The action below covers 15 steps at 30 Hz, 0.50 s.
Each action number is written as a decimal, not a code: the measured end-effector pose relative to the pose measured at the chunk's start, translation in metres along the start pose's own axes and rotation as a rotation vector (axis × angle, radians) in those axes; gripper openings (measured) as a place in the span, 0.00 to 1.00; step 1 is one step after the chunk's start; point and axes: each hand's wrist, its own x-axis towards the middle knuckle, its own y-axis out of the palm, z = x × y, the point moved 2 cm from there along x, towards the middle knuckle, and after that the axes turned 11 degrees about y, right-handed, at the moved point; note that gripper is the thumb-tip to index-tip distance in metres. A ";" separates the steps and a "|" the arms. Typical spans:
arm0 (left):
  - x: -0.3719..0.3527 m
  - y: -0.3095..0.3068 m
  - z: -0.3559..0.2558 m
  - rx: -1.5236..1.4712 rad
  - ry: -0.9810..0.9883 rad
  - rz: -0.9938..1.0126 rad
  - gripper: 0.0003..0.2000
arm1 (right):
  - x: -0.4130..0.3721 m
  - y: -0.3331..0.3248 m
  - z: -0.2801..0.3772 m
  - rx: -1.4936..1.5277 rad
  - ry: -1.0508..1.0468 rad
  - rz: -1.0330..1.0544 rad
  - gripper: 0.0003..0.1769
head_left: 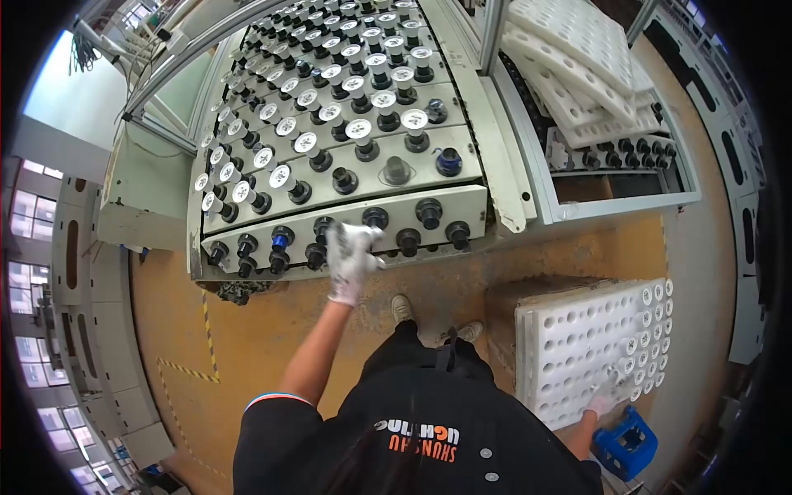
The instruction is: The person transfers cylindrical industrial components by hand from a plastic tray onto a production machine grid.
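Your white-gloved left hand (353, 257) reaches out to the front edge of the pale grey slanted machine deck (474, 196). It rests over the nearest row of short black round pegs (428, 211), its fingers bent down around one of them. The glove is blurred, so you cannot tell whether it is clamped on the peg or only touching it.

Further back on the deck, row after row carries white-topped cylindrical bobbins (359, 130). The two rows nearest you stand mostly bare, apart from one blue-capped peg (281, 240) to the left of your hand. By that showing the far rows are filled and the near rows are not.

To the right, behind the frame, lies a stack of white perforated foam sheets (577, 49). Lower right, a white foam tray with round holes (561, 363) sits on a brown box. Most of its holes are empty, and small white spools (653, 330) remain only in the right-hand columns. Your gloved right hand (606, 398) lies on the tray's near corner, its fingertips among those spools. Whether it pinches one cannot be made out. A blue plastic container (631, 441) sits just beside it.
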 end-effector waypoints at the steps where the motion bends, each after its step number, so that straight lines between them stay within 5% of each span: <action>1: 0.026 -0.025 0.003 0.164 0.022 0.013 0.22 | -0.020 0.017 0.020 0.065 -0.014 0.060 0.31; 3: 0.078 -0.052 0.015 0.464 0.243 -0.036 0.27 | -0.035 0.062 0.028 0.058 -0.152 0.213 0.32; 5: 0.128 -0.068 0.045 0.741 0.369 -0.033 0.24 | -0.080 0.102 0.076 0.169 -0.079 0.363 0.31; 9: 0.157 -0.045 0.031 1.086 0.334 0.295 0.27 | -0.166 0.148 0.192 0.127 -0.306 0.677 0.27; 11: 0.165 -0.037 0.031 1.158 0.299 0.415 0.25 | -0.188 0.167 0.232 0.032 -0.553 0.677 0.26; 13: 0.170 -0.031 0.032 1.283 0.246 0.514 0.27 | -0.223 0.173 0.294 0.258 -0.251 0.943 0.27; 14: 0.173 -0.027 0.032 1.270 0.261 0.534 0.27 | -0.233 0.181 0.318 0.193 -0.273 0.901 0.28; 15: 0.171 -0.024 0.030 1.256 0.267 0.555 0.27 | -0.227 0.203 0.319 0.010 -0.543 0.757 0.29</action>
